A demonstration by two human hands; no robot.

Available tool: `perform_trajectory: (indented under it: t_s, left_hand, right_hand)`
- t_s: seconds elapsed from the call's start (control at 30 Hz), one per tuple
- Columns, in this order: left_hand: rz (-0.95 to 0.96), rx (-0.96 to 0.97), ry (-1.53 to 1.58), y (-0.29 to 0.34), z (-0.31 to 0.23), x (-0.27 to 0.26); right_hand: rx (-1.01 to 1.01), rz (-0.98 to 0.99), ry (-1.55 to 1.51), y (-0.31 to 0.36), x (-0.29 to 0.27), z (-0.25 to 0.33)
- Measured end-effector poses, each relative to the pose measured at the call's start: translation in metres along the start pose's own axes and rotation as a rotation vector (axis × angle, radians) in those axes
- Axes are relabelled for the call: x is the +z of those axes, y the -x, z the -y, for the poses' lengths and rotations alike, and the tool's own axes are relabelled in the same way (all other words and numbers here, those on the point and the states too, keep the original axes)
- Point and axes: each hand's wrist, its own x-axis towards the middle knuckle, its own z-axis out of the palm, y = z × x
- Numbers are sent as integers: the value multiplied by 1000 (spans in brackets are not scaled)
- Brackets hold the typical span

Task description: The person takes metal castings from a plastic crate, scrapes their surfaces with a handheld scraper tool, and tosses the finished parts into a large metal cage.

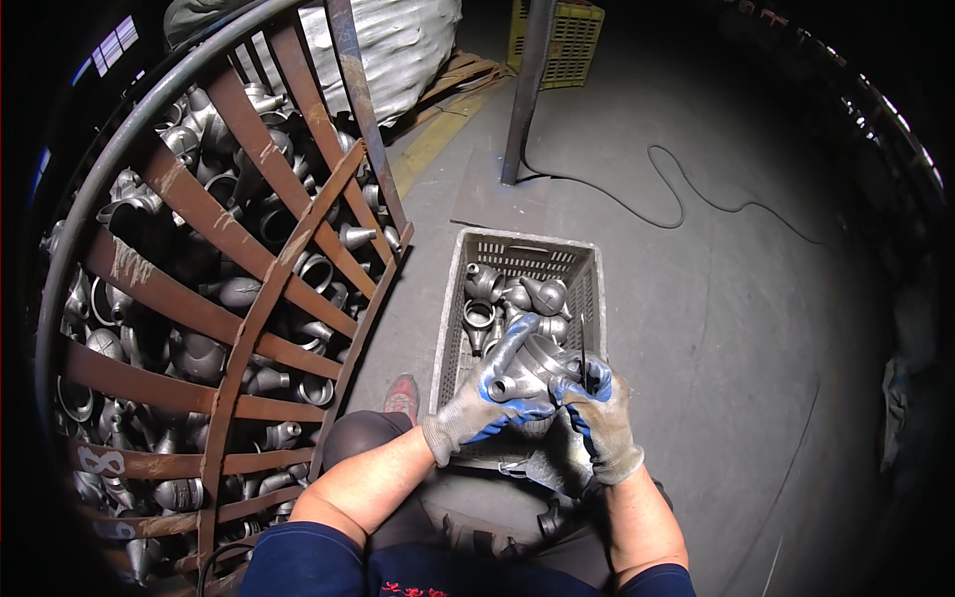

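Observation:
My left hand (487,393), in a grey glove with blue-coated palm and fingers, is closed round a grey metal casting (540,360) with a round body and a short tubular spout. My right hand (602,413), gloved the same way, is closed at the casting's right side. From its fist a thin dark blade-like tool (584,340) sticks up; its exact kind I cannot make out. Both hands are over the near half of a grey plastic crate (600,308). Inside the crate's far part lie several similar castings (545,296).
At left stands a large rusty metal cage (239,383) full of castings. Beyond the crate a steel post (522,109) rises from a floor plate (487,204), with a black cable (607,189) trailing right. A yellow crate (572,45) and white sack (398,50) stand farther back.

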Motion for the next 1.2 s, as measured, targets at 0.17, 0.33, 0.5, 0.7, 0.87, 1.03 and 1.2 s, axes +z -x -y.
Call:
perform_trajectory:
  t_s: [0.17, 0.33, 0.5, 0.7, 0.87, 1.03, 1.2]
  left_hand:
    - [11, -219, 291, 2, -12, -3]
    - [9, -132, 333, 7, -14, 5]
    - [-31, -217, 374, 4, -10, 4]
    - [-51, -241, 656, 3, -13, 3]
    - [9, -210, 853, -4, -6, -1]
    - [2, -202, 741, -10, 8, -6]
    - [-29, -126, 683, -9, 16, -9]
  right_hand:
    - [99, 74, -213, 0, -5, 8]
    - [29, 15, -53, 2, -2, 1]
    - [121, 29, -60, 1, -7, -1]
    - [29, -12, -337, 14, -9, 18]
    - [-265, -75, -10, 25, -18, 23]
    - [-352, -14, 401, 39, -27, 23]
    - [-433, -21, 597, 39, -25, 22]
